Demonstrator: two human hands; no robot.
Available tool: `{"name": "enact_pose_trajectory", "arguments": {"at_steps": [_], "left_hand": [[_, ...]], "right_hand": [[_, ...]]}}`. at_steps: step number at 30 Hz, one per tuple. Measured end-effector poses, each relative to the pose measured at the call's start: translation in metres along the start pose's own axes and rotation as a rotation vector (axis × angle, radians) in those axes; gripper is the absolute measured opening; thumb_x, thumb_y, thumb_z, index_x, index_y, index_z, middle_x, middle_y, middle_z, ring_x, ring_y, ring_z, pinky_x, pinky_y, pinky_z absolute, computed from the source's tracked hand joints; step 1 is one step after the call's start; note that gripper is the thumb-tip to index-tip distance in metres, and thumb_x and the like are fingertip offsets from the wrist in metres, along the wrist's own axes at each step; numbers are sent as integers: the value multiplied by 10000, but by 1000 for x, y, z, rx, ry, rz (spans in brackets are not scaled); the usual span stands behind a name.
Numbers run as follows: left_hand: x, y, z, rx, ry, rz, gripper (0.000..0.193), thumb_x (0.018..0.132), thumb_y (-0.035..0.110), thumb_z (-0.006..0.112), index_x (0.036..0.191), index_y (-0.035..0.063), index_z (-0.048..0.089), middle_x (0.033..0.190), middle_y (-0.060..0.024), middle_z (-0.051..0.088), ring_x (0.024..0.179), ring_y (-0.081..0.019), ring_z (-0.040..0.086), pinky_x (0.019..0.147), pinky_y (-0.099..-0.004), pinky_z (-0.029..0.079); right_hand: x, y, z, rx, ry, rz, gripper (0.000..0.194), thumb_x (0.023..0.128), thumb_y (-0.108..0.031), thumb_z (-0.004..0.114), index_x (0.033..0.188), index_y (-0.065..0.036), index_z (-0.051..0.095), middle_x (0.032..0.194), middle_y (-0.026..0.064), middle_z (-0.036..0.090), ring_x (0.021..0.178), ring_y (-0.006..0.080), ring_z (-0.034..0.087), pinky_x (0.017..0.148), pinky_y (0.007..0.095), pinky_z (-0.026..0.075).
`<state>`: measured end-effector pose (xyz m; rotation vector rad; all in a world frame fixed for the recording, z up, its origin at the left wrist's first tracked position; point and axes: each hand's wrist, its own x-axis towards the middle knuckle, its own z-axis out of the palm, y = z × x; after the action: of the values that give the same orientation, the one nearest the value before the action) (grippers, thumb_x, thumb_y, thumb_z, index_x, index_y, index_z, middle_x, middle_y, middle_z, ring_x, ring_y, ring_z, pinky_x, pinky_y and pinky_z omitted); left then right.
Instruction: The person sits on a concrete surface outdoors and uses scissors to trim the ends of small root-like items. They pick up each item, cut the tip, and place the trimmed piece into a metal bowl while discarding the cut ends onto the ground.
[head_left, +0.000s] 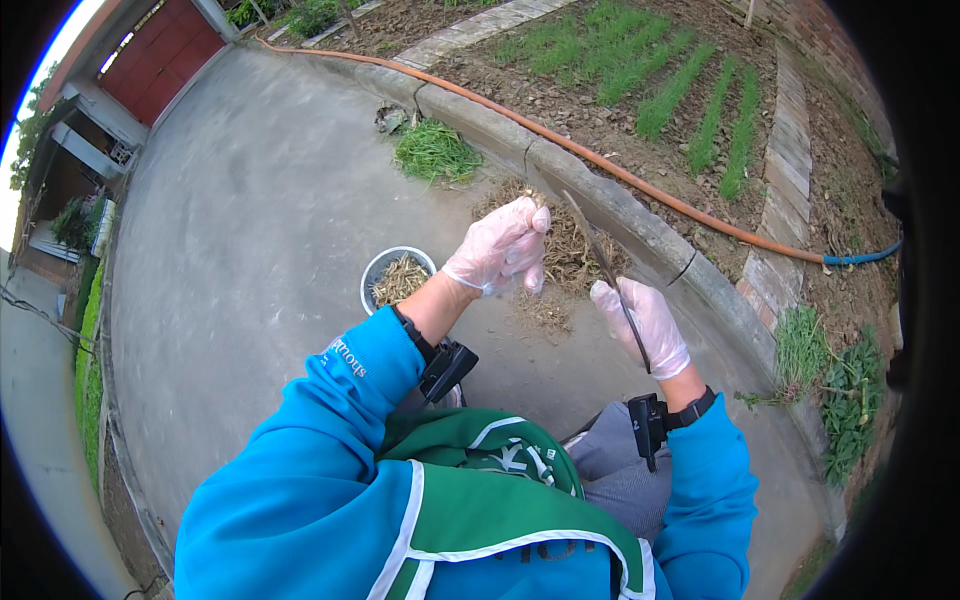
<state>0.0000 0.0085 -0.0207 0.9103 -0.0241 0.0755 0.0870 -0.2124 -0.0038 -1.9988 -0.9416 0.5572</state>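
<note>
My left hand (506, 244), in a clear plastic glove, pinches a small pale brown piece (534, 196), apparently dried root or stalk, at its fingertips. Most of that piece is hidden by the fingers. My right hand (646, 321), gloved too, grips a long, narrow, dark tool (596, 251), perhaps a knife; its upper end points up and to the left. Beyond both hands, a heap of dried brown roots or stalks (576, 259) lies on the concrete against the kerb. Left of my left forearm stands a round white container (365, 283) holding short pale pieces (403, 280).
A bundle of cut green grass (436, 152) rests by the concrete kerb (551, 161). An orange hose (637, 181) runs along the garden bed, where rows of green seedlings (679, 94) grow. Pulled green plants (802, 349) lie at the right edge.
</note>
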Motion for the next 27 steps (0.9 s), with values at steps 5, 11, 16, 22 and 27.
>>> {"name": "enact_pose_trajectory", "arguments": {"at_steps": [5, 11, 16, 22, 27], "left_hand": [[-2, 3, 3, 32, 16, 2, 234, 960, 302, 440, 885, 88, 499, 519, 48, 347, 394, -90, 357, 440, -290, 491], [-2, 4, 1, 99, -15, 15, 262, 936, 342, 488, 872, 87, 495, 524, 51, 333, 407, -85, 361, 398, -278, 466], [-3, 8, -6, 140, -97, -117, 276, 921, 345, 513, 883, 72, 509, 538, 49, 351, 423, -77, 371, 416, -297, 498], [0, 5, -10, 204, -69, -131, 267, 912, 341, 530, 890, 75, 513, 604, 37, 409, 467, -73, 418, 441, -291, 514], [4, 1, -10, 301, 129, -7, 272, 912, 352, 529, 910, 80, 505, 677, 27, 449, 519, -68, 446, 459, -297, 523]], "right_hand": [[-5, -10, 0, -4, -30, -9, 492, 854, -427, 627, 662, 18, 541, 539, 176, 421, 490, 210, 394, 503, 353, 392], [-4, -6, 1, -92, -5, -55, 502, 841, -431, 641, 639, 17, 539, 544, 205, 425, 475, 266, 392, 493, 369, 400], [-4, -1, 0, -111, -10, -63, 509, 839, -442, 637, 633, 15, 547, 547, 216, 441, 474, 302, 421, 492, 379, 403], [-2, -1, 0, -85, -21, -43, 517, 856, -461, 605, 652, 12, 552, 566, 194, 482, 487, 271, 476, 517, 369, 419], [-4, -2, -10, 371, -164, 158, 510, 883, -480, 562, 681, -12, 541, 536, 84, 456, 510, 177, 487, 532, 325, 424]]}}
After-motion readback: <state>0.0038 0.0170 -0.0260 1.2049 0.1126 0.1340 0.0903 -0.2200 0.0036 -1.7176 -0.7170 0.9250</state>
